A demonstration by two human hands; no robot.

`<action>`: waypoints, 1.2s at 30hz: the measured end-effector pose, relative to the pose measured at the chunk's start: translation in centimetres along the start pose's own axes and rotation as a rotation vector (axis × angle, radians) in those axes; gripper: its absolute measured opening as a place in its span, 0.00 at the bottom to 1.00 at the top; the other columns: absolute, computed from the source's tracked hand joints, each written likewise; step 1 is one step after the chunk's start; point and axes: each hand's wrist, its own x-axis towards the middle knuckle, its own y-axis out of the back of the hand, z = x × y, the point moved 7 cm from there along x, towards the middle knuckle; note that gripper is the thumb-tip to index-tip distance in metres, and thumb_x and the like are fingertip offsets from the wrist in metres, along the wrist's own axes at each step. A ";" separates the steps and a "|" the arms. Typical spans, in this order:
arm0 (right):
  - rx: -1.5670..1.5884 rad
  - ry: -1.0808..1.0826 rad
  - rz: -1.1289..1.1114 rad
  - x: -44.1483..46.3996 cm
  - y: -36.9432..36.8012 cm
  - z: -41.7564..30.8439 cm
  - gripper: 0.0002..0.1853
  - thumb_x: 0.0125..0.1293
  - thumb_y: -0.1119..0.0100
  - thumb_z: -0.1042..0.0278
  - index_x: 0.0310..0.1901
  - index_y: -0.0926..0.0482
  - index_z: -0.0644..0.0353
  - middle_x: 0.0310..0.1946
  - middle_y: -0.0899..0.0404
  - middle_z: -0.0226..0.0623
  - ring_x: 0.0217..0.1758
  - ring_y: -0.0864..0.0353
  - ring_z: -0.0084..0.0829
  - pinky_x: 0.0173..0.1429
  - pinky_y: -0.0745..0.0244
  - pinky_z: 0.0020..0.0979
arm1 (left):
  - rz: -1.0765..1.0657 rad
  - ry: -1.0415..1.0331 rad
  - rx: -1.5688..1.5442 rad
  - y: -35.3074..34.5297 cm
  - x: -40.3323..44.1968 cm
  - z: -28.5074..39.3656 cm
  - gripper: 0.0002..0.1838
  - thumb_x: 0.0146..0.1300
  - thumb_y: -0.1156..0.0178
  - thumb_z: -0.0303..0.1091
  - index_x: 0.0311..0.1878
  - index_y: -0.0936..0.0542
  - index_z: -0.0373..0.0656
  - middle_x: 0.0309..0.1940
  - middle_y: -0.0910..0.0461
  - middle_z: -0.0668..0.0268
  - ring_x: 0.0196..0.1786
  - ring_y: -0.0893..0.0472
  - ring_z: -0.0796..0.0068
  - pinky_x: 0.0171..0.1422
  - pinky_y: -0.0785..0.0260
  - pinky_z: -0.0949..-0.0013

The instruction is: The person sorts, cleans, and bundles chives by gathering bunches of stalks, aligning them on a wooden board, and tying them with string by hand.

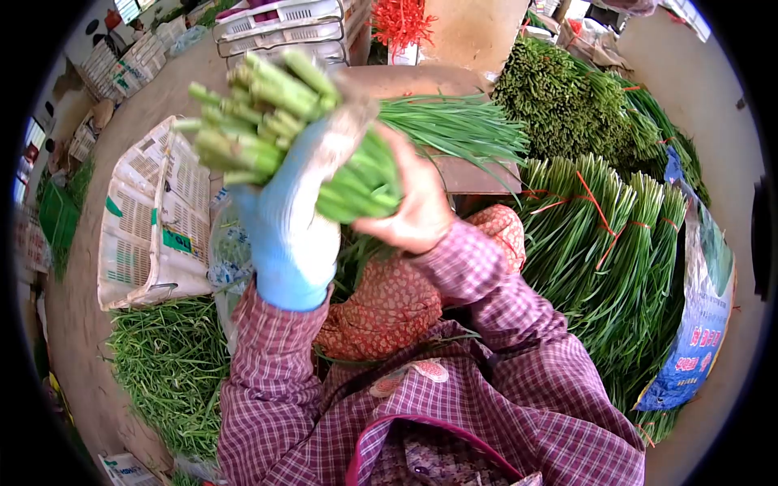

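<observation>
A thick bunch of green stalks [356, 182] is held up in front of me, its pale cut ends toward the upper left. My left hand [300, 194], in a blue and white glove, is wrapped round it, partly blurred. My bare right hand [417, 198] grips the leafy part from the right. Behind the bunch, long green leaves [454, 125] lie on a brown board [486, 172]. Tied bundles of green stalks [592, 211] stand to the right, with red ties round them.
A white plastic crate [158, 219] stands at the left, above a heap of loose greens [170, 364]. Stacked crates [284, 28] and red ties [401, 24] are at the top. More stalks [559, 101] are piled upper right. A blue printed sack [693, 340] edges the right bundles.
</observation>
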 end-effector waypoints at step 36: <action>-0.821 -0.453 -0.736 5.4 6.8 26.8 0.48 0.40 0.28 0.43 0.66 0.40 0.38 0.59 0.29 0.44 0.61 0.29 0.48 0.61 0.32 0.44 | -0.492 -0.275 1.444 5.5 2.9 -20.3 0.22 0.53 0.36 0.35 0.53 0.25 0.44 0.50 0.28 0.62 0.58 0.31 0.59 0.65 0.41 0.54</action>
